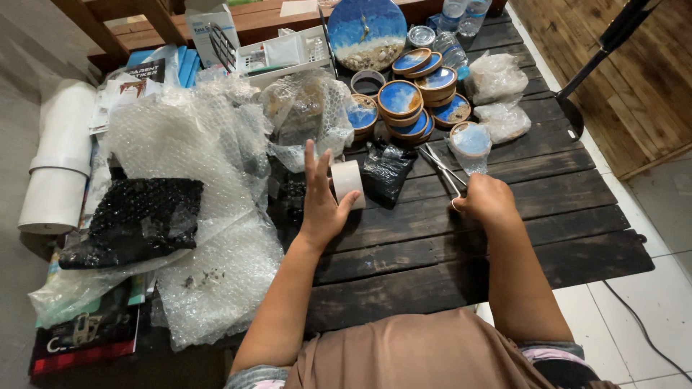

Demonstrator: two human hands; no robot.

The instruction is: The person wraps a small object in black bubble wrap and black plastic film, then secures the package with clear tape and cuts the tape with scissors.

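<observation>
The left hand (pixel 322 204) grips a roll of tape (pixel 347 180) upright on the dark bench (pixel 447 252); fingers spread. The right hand (pixel 489 199) is closed on scissors (pixel 445 169).

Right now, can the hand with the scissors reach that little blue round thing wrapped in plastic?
Probably yes. The right hand lies just below the wrapped blue disc, with only the scissors it holds between them.

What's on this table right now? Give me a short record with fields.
Surface: dark wooden slat table
Left hand: holding an upright tape roll
Right hand: grip closed on scissors
Behind the hands: stacked round blue coasters, large round blue plaque
Left side: clear bubble wrap, black bubble wrap
</observation>
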